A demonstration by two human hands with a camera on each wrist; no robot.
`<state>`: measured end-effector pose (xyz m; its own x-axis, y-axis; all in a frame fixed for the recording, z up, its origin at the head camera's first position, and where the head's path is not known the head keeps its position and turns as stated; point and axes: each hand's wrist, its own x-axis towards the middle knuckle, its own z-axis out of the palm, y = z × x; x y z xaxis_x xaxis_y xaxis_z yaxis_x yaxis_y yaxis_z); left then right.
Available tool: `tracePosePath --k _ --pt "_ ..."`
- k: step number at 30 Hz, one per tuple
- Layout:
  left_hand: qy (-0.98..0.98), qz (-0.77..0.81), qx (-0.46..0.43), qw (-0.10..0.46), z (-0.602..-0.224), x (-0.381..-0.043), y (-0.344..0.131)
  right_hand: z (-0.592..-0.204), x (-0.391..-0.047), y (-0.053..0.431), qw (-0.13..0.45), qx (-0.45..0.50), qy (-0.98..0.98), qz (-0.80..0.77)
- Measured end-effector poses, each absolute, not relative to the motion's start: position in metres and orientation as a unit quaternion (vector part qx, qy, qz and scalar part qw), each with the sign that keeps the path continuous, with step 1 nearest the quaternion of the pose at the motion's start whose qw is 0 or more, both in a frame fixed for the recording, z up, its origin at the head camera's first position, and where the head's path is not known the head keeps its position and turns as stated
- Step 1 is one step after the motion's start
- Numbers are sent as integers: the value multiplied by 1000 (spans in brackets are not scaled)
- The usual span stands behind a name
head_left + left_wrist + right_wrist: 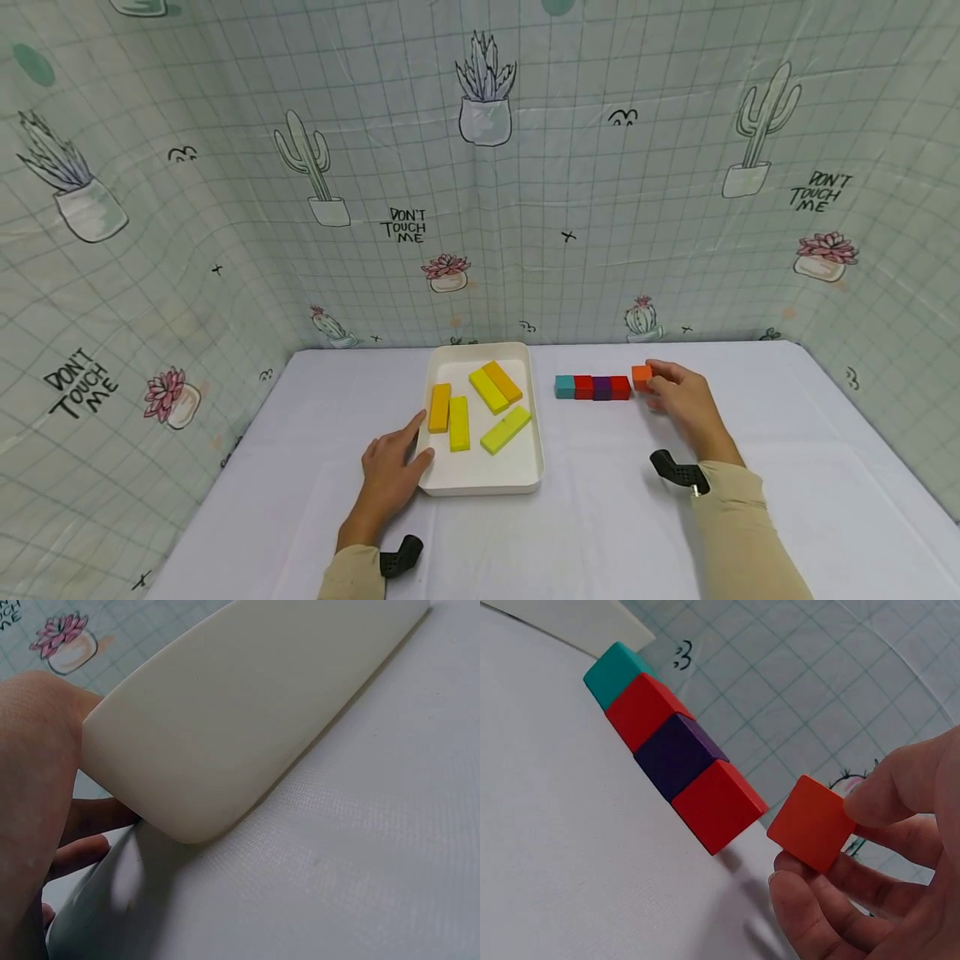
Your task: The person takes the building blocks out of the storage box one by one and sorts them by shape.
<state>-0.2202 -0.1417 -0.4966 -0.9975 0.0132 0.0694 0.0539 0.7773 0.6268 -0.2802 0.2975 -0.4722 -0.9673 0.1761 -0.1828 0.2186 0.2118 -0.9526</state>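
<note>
One orange cube (810,825), gripped between thumb and fingers of the right hand (690,408); thumb on its near upper edge, fingertips beneath and behind. Cube sits just right of a row of four cubes (602,388), a small gap between. Row runs, left to right: teal, red, purple, red, faces touching.

Left hand (392,467) holds the left edge of a tray (480,479), thumb over the rim, fingers at the outer wall. In the tray: five oblong blocks (459,423), yellow to yellow-green, two of them side by side near the far right corner.

Surface: a table under white cloth (592,500), light creases; hand shadows fall on it. Behind and to both sides, a pale hanging sheet (525,192), gridded, printed with potted cacti, succulents and "DON'T TOUCH ME"; folds at left.

Cubes flat-faced, crisp-edged, evenly coloured. Tray cream-white, smooth, shallow, corners rounded. Cloth shows a fine weave in the left wrist view. Sleeves (750,533) beige; a black fitting (678,472) at each wrist.
</note>
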Motion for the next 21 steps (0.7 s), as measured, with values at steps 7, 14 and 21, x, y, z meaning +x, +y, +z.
tracePosePath --k 7,14,21 --pt "-943 -330 -20 38 -497 -220 -141 -477 -283 298 13 133 786 -604" --pt "-942 -335 -15 31 -496 -220 -142 -480 -285 297 25 134 826 -547" --pt "-938 -344 -24 35 -498 -219 -144 -479 -282 296 6 132 860 -494"
